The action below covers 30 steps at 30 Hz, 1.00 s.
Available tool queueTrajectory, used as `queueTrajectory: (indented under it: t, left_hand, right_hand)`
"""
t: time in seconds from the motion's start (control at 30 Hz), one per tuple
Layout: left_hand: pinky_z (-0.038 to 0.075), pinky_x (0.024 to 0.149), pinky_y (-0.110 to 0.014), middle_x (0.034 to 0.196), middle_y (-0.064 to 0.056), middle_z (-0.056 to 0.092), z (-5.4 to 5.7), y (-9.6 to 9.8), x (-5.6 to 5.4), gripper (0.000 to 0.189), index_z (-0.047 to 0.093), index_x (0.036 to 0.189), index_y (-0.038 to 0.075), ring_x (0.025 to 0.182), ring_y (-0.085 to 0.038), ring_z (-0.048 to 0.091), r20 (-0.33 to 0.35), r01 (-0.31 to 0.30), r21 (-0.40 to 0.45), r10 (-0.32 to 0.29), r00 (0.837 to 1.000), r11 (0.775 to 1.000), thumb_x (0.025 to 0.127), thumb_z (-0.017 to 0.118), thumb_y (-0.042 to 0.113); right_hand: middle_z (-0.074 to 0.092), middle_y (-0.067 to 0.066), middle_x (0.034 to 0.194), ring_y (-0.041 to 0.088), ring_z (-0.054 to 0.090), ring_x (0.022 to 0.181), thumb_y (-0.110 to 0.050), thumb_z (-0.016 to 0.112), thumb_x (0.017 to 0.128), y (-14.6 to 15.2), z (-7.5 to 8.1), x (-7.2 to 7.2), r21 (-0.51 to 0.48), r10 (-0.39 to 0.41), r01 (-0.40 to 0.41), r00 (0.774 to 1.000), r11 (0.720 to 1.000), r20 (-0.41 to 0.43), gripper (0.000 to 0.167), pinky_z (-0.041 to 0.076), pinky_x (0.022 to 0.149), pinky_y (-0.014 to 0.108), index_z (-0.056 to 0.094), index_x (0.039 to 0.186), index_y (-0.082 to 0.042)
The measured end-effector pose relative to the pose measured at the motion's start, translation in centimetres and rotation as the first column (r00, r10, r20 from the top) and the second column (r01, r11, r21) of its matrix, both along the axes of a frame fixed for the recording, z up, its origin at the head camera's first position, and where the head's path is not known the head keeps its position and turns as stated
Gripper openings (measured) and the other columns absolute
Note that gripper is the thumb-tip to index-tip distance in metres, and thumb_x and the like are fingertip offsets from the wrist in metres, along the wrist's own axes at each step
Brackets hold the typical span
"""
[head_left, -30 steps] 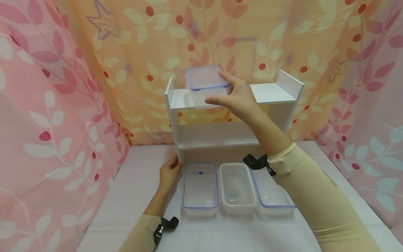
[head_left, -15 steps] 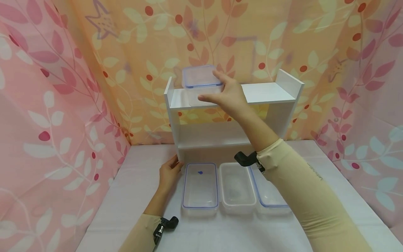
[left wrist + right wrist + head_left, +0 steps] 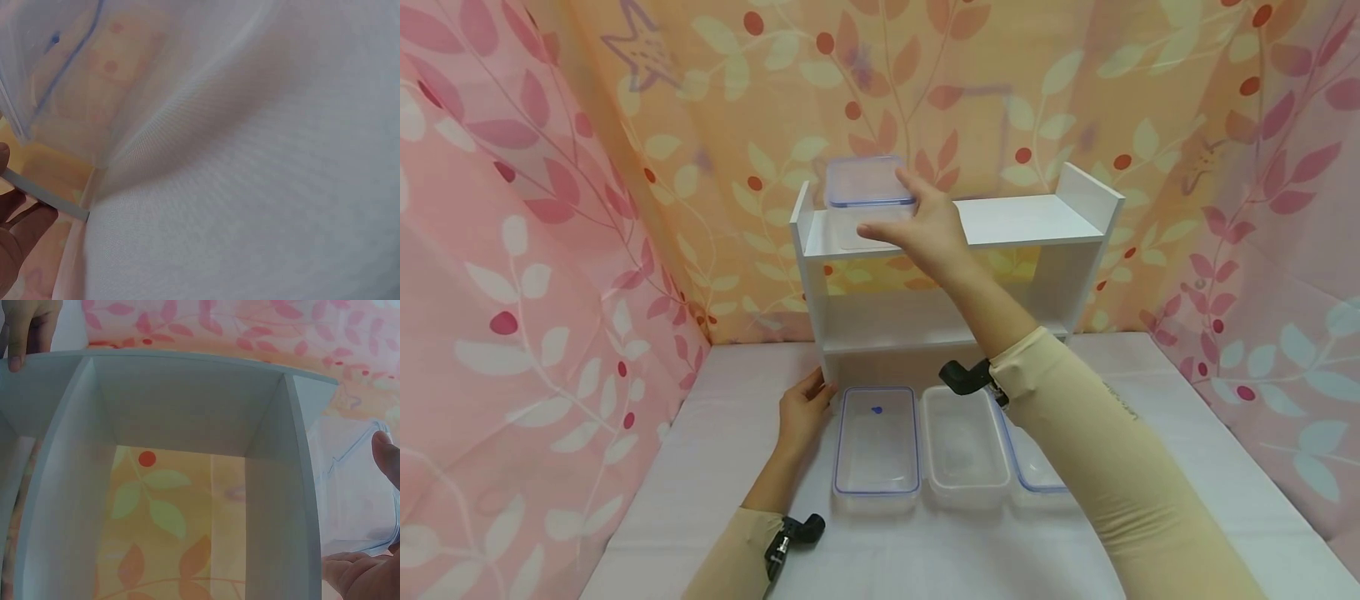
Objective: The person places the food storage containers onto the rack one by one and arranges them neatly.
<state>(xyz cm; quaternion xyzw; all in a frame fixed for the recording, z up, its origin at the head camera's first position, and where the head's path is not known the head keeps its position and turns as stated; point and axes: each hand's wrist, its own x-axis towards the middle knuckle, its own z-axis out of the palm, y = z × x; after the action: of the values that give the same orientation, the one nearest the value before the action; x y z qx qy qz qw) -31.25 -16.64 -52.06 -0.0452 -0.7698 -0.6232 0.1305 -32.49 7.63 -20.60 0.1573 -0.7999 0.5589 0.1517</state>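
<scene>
My right hand (image 3: 928, 233) grips a clear food container (image 3: 868, 183) with a blue-edged lid by its right side, thumb in front and fingers behind. The container is upright at the left end of the top board of a white shelf unit (image 3: 1015, 218). Whether its base touches the board I cannot tell. Low down, my left hand (image 3: 802, 417) holds the front edge of the unit's left side panel (image 3: 187, 359). The left wrist view shows that panel edge (image 3: 47, 199) between thumb and fingers.
Before the unit stand a blue-rimmed lidded container (image 3: 877, 450), a whitish container (image 3: 966, 450) in the middle, and another blue-rimmed one (image 3: 1033, 462) partly behind my right sleeve. A white cloth (image 3: 700, 467) covers the table. Patterned curtains (image 3: 715, 100) hang around it.
My right hand has moved left and slightly back with the container, toward the left end of the top board. My left hand has stayed on the side panel.
</scene>
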Motion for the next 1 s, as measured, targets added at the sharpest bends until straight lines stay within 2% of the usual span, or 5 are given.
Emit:
queueTrajectory:
  t: [0.33,0.6,0.77,1.0]
  left_hand:
    - [0.060,0.087,-0.029,0.140,-0.015,0.063,0.0,0.0,0.1,0.050,0.059,0.141,0.001,0.122,-0.032,0.066,-0.005,-0.023,-0.023,0.023,1.000,0.999,0.096,0.074,0.017]
    - [0.059,0.088,-0.029,0.144,-0.019,0.059,0.0,0.0,0.1,0.050,0.057,0.143,0.000,0.125,-0.033,0.064,-0.008,-0.003,-0.022,0.003,1.000,1.000,0.098,0.072,0.014]
    - [0.059,0.088,-0.028,0.142,-0.020,0.060,0.0,0.0,0.1,0.048,0.060,0.142,0.004,0.123,-0.030,0.065,-0.008,0.001,-0.009,-0.001,1.000,1.000,0.097,0.072,0.014]
    - [0.059,0.087,-0.028,0.141,-0.020,0.061,-0.1,-0.1,0.2,0.047,0.061,0.141,0.004,0.123,-0.031,0.066,-0.016,0.012,0.007,-0.012,1.000,1.000,0.097,0.072,0.013]
  right_hand:
    - [0.047,-0.001,0.159,0.012,0.049,0.137,-0.037,0.095,0.072,-0.8,-0.4,-0.7,0.019,-0.015,0.015,1.000,1.000,0.000,0.103,0.045,0.109,0.024,0.041,0.158,-0.018]
    - [0.044,-0.002,0.160,0.011,0.046,0.140,-0.038,0.094,0.073,-1.1,-0.4,-0.7,0.054,-0.041,0.042,0.999,0.998,-0.017,0.103,0.042,0.111,0.023,0.041,0.158,-0.017]
    - [0.041,-0.003,0.162,0.009,0.040,0.146,-0.039,0.094,0.073,-1.3,-0.4,-0.7,0.065,-0.035,0.036,0.999,0.997,-0.019,0.104,0.038,0.115,0.022,0.039,0.159,-0.018]
    - [0.041,-0.005,0.162,0.010,0.041,0.145,-0.040,0.093,0.073,-1.4,-0.3,-0.7,0.085,-0.033,0.034,0.999,0.996,-0.019,0.105,0.037,0.115,0.023,0.037,0.160,-0.019]
